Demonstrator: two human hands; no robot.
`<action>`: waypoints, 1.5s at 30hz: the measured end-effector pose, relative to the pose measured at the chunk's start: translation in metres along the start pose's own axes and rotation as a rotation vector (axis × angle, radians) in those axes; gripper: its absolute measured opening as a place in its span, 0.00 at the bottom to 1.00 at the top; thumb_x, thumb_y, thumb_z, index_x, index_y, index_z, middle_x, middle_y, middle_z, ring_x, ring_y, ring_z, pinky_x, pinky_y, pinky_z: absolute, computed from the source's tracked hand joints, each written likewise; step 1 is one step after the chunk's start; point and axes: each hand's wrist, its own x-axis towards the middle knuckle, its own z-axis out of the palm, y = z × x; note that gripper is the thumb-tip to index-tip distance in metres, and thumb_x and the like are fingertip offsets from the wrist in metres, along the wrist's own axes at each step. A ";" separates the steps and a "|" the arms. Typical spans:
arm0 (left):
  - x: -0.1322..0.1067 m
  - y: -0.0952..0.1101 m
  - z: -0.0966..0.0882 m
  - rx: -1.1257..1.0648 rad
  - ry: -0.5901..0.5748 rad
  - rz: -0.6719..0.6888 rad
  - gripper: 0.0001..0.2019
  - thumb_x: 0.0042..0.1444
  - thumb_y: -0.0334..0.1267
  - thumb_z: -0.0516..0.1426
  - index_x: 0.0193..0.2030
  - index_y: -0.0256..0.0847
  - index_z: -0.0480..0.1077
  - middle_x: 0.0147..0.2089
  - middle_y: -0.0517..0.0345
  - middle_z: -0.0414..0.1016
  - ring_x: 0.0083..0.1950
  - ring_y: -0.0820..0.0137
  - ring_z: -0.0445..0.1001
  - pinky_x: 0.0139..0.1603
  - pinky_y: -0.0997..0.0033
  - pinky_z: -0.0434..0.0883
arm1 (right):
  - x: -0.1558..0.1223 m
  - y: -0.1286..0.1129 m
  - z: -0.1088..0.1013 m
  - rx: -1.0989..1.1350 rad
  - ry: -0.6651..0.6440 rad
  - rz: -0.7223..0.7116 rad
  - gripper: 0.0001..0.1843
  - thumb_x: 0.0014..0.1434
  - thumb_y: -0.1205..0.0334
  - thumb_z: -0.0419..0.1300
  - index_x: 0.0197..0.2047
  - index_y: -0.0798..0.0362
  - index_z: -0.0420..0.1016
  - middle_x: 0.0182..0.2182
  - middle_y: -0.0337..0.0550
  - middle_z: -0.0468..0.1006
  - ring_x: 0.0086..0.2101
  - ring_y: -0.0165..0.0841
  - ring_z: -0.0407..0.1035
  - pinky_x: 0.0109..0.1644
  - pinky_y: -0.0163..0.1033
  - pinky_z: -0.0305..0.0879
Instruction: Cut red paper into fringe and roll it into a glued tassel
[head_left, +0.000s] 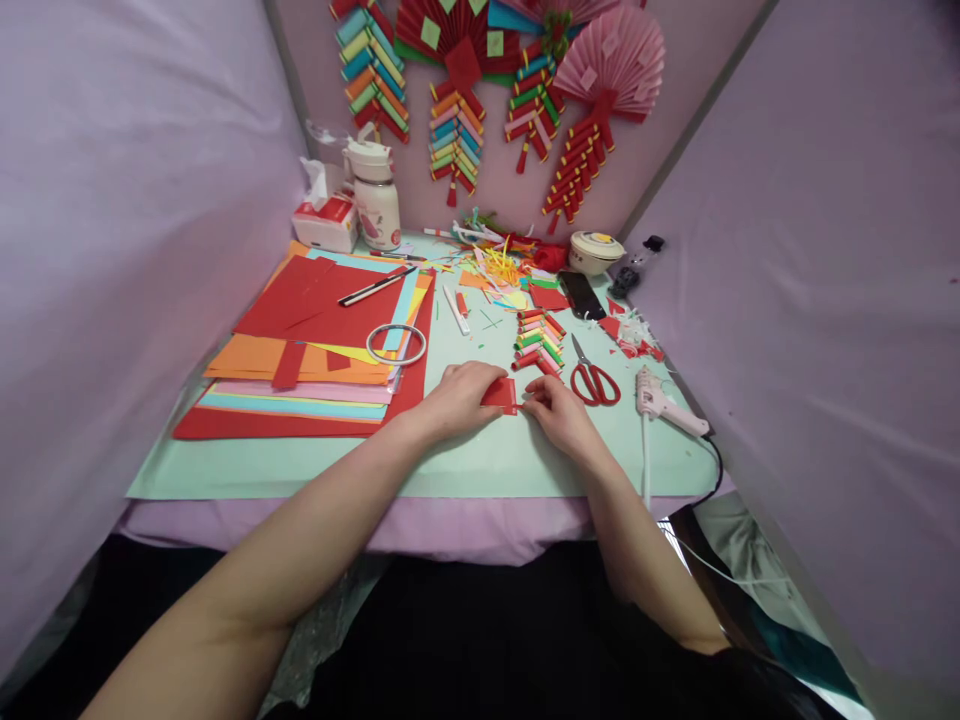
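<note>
A small piece of red paper (500, 397) lies on the pale green table sheet, partly under the fingers of my left hand (469, 395). My left fingers press along its left and far side. At its right edge my right hand (555, 408) pinches something thin and red, too small to make out. Just beyond my hands lies a paper firecracker string (538, 342) of rolled tubes in red, green, yellow and pink. Red-handled scissors (594, 380) lie right of it, blades pointing away from me.
Stacked coloured paper (300, 395) fills the left, with a ring (396, 344) and a pen (376, 286) on top. A glue gun (664, 402) lies at right. Behind are a phone (581, 295), paper scraps (502, 262), a lidded bowl (595, 252), a bottle (376, 200) and a tissue box (325, 222).
</note>
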 end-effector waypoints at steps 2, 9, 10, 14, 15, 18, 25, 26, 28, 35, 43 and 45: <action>0.000 0.000 0.000 0.001 0.006 0.009 0.23 0.54 0.46 0.57 0.56 0.42 0.63 0.56 0.50 0.70 0.59 0.58 0.64 0.57 0.56 0.59 | 0.001 -0.001 0.000 -0.001 -0.002 0.000 0.07 0.51 0.63 0.57 0.37 0.48 0.67 0.29 0.37 0.76 0.34 0.35 0.71 0.40 0.40 0.62; 0.000 0.000 0.000 0.007 0.004 0.007 0.23 0.54 0.45 0.56 0.56 0.42 0.63 0.56 0.50 0.70 0.59 0.57 0.64 0.57 0.55 0.59 | 0.002 -0.002 0.001 -0.015 -0.005 -0.014 0.09 0.49 0.65 0.57 0.36 0.48 0.65 0.26 0.34 0.75 0.31 0.35 0.70 0.36 0.39 0.61; 0.000 0.000 0.000 0.004 0.006 0.008 0.23 0.54 0.45 0.56 0.56 0.42 0.63 0.56 0.50 0.70 0.59 0.57 0.64 0.57 0.55 0.59 | 0.002 -0.002 0.001 -0.016 -0.002 -0.017 0.09 0.49 0.65 0.56 0.36 0.48 0.65 0.25 0.34 0.75 0.30 0.34 0.70 0.36 0.39 0.61; 0.000 0.000 0.000 0.004 0.004 0.006 0.24 0.54 0.46 0.56 0.56 0.42 0.63 0.57 0.49 0.70 0.60 0.57 0.64 0.57 0.55 0.59 | 0.002 -0.002 0.002 -0.016 0.008 -0.020 0.09 0.47 0.65 0.57 0.35 0.48 0.65 0.24 0.33 0.74 0.30 0.34 0.69 0.35 0.39 0.60; 0.000 0.000 0.000 0.005 0.004 0.006 0.24 0.54 0.46 0.56 0.56 0.42 0.63 0.57 0.49 0.70 0.60 0.57 0.64 0.57 0.55 0.59 | 0.002 -0.002 0.003 -0.019 0.010 -0.019 0.10 0.47 0.65 0.57 0.35 0.48 0.66 0.24 0.33 0.74 0.29 0.34 0.69 0.35 0.39 0.60; 0.000 0.000 0.000 0.007 0.004 0.008 0.24 0.54 0.45 0.56 0.57 0.41 0.63 0.57 0.49 0.69 0.60 0.57 0.64 0.57 0.55 0.59 | 0.001 -0.004 0.002 -0.053 0.038 -0.016 0.09 0.46 0.65 0.58 0.35 0.48 0.67 0.26 0.34 0.75 0.31 0.36 0.69 0.37 0.40 0.60; 0.001 0.001 -0.001 -0.009 0.005 0.006 0.21 0.54 0.43 0.56 0.55 0.41 0.64 0.56 0.49 0.70 0.59 0.58 0.64 0.57 0.56 0.59 | -0.010 -0.001 -0.011 -0.161 0.219 -0.241 0.03 0.55 0.64 0.57 0.33 0.49 0.73 0.37 0.42 0.77 0.40 0.39 0.67 0.45 0.45 0.56; 0.001 0.001 -0.001 -0.009 0.004 0.004 0.21 0.54 0.42 0.56 0.54 0.41 0.64 0.56 0.50 0.71 0.59 0.58 0.65 0.56 0.56 0.59 | -0.012 0.000 -0.013 -0.184 0.197 -0.280 0.04 0.56 0.64 0.57 0.33 0.49 0.73 0.36 0.42 0.77 0.41 0.39 0.67 0.46 0.46 0.55; 0.001 0.002 -0.002 -0.009 0.002 0.000 0.20 0.54 0.42 0.56 0.53 0.41 0.65 0.54 0.50 0.71 0.57 0.58 0.66 0.56 0.56 0.59 | -0.014 0.004 -0.015 -0.239 0.144 -0.347 0.05 0.57 0.66 0.57 0.34 0.48 0.74 0.36 0.41 0.77 0.42 0.39 0.67 0.47 0.46 0.52; 0.001 0.003 -0.003 -0.009 -0.009 -0.011 0.18 0.54 0.44 0.56 0.50 0.42 0.66 0.52 0.51 0.72 0.56 0.58 0.67 0.54 0.55 0.60 | -0.012 0.011 -0.009 -0.399 0.126 -0.499 0.07 0.60 0.66 0.58 0.37 0.45 0.76 0.38 0.38 0.78 0.43 0.37 0.64 0.48 0.47 0.46; 0.002 0.003 -0.002 0.001 -0.026 -0.023 0.18 0.54 0.43 0.55 0.51 0.42 0.66 0.53 0.50 0.71 0.57 0.57 0.66 0.55 0.55 0.59 | -0.010 0.013 -0.007 -0.475 0.107 -0.561 0.09 0.63 0.65 0.55 0.39 0.45 0.76 0.39 0.39 0.78 0.44 0.37 0.64 0.49 0.48 0.44; 0.002 0.002 -0.002 -0.001 -0.022 -0.020 0.19 0.54 0.44 0.55 0.52 0.42 0.66 0.54 0.50 0.71 0.57 0.57 0.66 0.56 0.55 0.59 | -0.009 0.013 -0.007 -0.489 0.094 -0.567 0.10 0.63 0.66 0.54 0.39 0.45 0.76 0.39 0.40 0.78 0.45 0.38 0.64 0.50 0.48 0.44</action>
